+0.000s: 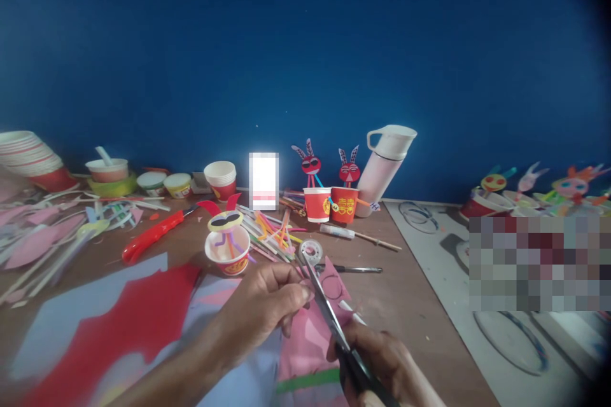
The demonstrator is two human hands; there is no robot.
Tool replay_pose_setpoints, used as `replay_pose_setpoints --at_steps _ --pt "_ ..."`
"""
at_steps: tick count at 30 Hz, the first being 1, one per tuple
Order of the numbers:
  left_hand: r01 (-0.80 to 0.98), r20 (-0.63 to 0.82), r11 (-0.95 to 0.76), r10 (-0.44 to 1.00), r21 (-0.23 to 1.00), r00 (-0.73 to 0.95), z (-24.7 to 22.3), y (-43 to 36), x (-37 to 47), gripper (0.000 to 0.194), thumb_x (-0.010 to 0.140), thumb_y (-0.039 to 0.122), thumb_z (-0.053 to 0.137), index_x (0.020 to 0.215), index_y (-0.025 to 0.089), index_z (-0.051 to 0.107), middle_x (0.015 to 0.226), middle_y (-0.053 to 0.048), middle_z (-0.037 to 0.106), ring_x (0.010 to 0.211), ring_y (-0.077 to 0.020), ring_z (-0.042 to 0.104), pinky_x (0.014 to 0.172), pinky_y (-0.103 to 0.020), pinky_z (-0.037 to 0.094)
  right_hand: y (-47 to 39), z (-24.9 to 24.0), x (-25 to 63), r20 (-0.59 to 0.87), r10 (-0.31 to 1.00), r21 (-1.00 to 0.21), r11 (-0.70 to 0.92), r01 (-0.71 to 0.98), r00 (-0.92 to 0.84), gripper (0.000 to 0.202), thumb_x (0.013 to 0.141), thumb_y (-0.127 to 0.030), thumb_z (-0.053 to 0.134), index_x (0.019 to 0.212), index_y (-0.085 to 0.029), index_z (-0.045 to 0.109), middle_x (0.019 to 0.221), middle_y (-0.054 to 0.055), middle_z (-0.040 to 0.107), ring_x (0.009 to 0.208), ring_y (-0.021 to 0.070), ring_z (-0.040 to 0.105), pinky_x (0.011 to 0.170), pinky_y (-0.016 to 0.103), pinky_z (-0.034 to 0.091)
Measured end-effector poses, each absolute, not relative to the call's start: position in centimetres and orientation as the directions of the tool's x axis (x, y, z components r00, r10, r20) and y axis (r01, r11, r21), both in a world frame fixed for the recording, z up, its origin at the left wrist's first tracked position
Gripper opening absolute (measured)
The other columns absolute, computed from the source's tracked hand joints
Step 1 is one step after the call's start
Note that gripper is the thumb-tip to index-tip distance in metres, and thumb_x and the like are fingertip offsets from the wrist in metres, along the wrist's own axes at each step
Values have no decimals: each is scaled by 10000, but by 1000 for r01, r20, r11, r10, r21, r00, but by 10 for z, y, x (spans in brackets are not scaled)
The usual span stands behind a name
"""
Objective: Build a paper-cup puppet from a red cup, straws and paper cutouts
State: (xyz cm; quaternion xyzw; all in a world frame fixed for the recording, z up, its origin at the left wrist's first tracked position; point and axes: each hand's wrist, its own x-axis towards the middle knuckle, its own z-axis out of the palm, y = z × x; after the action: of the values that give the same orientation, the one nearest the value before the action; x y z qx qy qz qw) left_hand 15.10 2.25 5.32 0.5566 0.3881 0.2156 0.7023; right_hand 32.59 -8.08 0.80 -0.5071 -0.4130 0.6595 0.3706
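Observation:
My right hand (382, 356) grips the black handles of a pair of scissors (329, 315), whose silver blades point up and away to the left. My left hand (274, 296) is closed in a pinch on a small piece of pink paper (309, 286) beside the blades. Its fingers hide much of the piece. Below both hands lies a larger pink paper sheet (300, 353) with a green strip (308, 380) across it. Just beyond the blades are a pink scrap with a drawn circle (333, 288) and a roll of clear tape (312, 252).
A paper cup (226, 261) with a paper figure stands left of centre, near a red-handled cutter (155, 236). Farther back are two red cups (344, 205) with figures and a tilted pink flask (379, 181). Red paper (124, 324) lies at left; drinking straws (267, 235) are scattered mid-table.

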Motion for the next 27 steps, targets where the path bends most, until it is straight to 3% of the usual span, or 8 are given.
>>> replay_pose_setpoints --at_steps 8,13,18,27 --pt "178 -310 255 713 950 629 52 27 148 229 669 344 554 529 179 480 436 61 426 398 -56 374 413 -204 217 -83 -3 330 -336 914 -933 -356 -51 -226 690 480 -701 759 855 -132 654 539 -30 510 492 79 399 464 206 267" --pt "177 -318 268 700 947 640 50 29 146 222 674 340 555 541 181 478 435 67 418 399 -56 375 414 -205 209 -82 0 328 -347 910 -927 -370 -66 -226 553 561 -603 786 814 -138 627 503 -56 460 476 69 350 457 217 219" --pt "165 -321 283 694 945 645 50 30 145 185 653 316 555 546 176 498 442 69 428 401 -56 383 421 -201 231 -83 13 321 -314 923 -937 -339 -81 -221 634 519 -684 757 790 -133 597 552 -48 451 516 71 360 477 217 206" --pt "191 -327 269 685 944 651 52 30 148 202 667 334 547 540 181 507 417 57 435 390 -65 373 385 -205 183 -84 5 322 -255 941 -959 -275 -64 -224 641 562 -707 718 829 -138 591 553 -46 432 506 71 350 464 218 203"
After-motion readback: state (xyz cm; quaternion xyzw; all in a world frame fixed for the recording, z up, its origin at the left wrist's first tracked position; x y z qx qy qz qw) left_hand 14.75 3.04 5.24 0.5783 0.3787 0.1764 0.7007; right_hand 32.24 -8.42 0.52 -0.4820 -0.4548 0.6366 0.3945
